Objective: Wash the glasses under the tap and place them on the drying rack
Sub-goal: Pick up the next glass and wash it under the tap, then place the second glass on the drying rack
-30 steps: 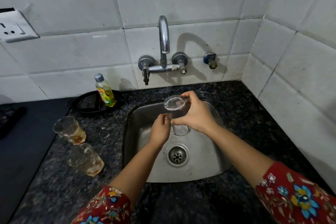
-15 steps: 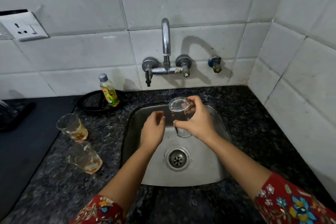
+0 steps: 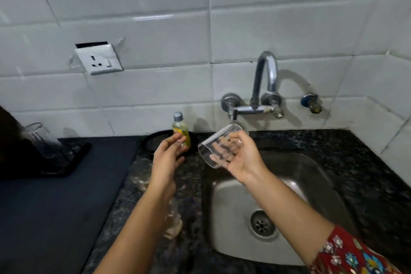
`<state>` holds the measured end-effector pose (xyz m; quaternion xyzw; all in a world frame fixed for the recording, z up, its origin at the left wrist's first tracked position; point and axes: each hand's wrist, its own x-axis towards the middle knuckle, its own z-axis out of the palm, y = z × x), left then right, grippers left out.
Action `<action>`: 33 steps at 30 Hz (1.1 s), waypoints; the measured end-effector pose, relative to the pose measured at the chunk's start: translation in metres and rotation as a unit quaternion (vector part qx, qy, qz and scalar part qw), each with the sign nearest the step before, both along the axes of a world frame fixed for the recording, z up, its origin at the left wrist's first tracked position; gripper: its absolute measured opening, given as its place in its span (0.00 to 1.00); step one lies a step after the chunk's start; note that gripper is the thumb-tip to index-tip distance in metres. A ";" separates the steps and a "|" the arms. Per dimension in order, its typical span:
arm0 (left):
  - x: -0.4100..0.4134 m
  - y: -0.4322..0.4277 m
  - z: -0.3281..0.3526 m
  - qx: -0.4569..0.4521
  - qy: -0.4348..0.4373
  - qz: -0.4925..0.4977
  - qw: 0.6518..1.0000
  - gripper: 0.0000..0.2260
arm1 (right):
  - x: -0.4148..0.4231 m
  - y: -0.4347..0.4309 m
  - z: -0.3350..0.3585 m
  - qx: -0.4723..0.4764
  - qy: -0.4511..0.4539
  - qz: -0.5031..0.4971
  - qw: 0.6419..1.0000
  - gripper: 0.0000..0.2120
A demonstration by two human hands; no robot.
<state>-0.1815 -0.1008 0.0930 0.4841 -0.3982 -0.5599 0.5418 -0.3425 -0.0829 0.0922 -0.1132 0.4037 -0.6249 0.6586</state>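
My right hand [image 3: 243, 159] grips a clear glass [image 3: 216, 148], tilted with its mouth facing left, above the sink's [image 3: 315, 187] left rim. My left hand [image 3: 166, 158] hovers empty with relaxed fingers just left of the glass, in front of a small yellow-green bottle [image 3: 180, 128]. No water runs from the chrome tap [image 3: 265, 78]. A clear glass [image 3: 41, 140] stands on a black tray [image 3: 66, 162] at far left. Two used glasses lie blurred on the counter, one [image 3: 174, 227] partly behind my left forearm, the other [image 3: 140, 176] left of my wrist.
A black ring [image 3: 148, 143] lies on the speckled counter [image 3: 367, 162] behind the bottle. A wall socket [image 3: 99, 59] sits on the white tiles at upper left. A dark mat [image 3: 55, 218] covers the counter's left part. A small valve [image 3: 311, 104] sticks out right of the tap.
My right hand has carried the glass up and left out of the sink and tilted it. My left hand let go and moved left over the counter. The view swung left.
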 end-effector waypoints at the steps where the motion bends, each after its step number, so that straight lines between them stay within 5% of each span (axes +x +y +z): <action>1: 0.024 -0.006 0.006 -0.010 0.000 0.002 1.000 0.08 | 0.023 -0.009 0.005 -0.003 -0.016 0.005 1.000 0.06; 10: 0.234 -0.051 0.009 -0.022 -0.065 0.045 0.997 0.09 | 0.216 -0.080 0.027 -0.010 -0.006 0.060 0.998 0.11; 16: 0.339 -0.067 -0.009 0.011 -0.077 0.102 0.992 0.08 | 0.317 -0.124 0.015 -0.012 0.087 0.106 0.991 0.02; 21: 0.404 -0.080 -0.028 0.031 -0.070 0.162 0.984 0.09 | 0.384 -0.158 -0.001 -0.022 0.159 0.111 0.981 0.25; 33: 0.490 -0.101 -0.078 0.081 -0.055 0.252 0.963 0.12 | 0.520 -0.238 -0.053 -0.143 0.338 0.145 0.919 0.34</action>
